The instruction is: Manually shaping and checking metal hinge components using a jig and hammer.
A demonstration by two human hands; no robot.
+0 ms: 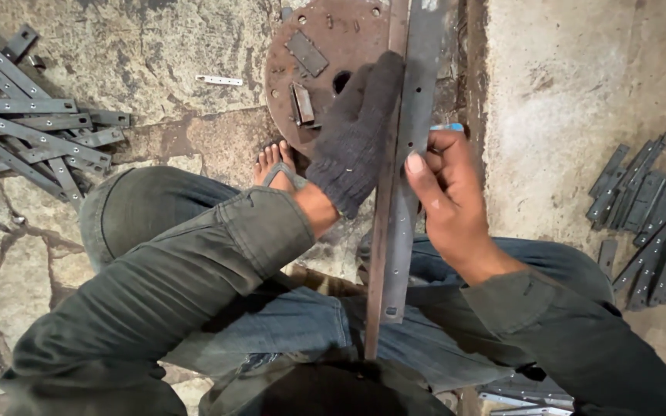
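steel strip [414, 100] cut off at top edge, blue marker [447, 127] mostly hidden

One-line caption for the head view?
Gloved left hand steadies a long metal strip; bare right hand grips it.

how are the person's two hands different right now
The left hand wears a dark knit glove; the right hand is bare. The left hand lies over the long metal strips from the left, while the right hand pinches their right edge and holds a small blue-tipped thing. Both touch the same strips.
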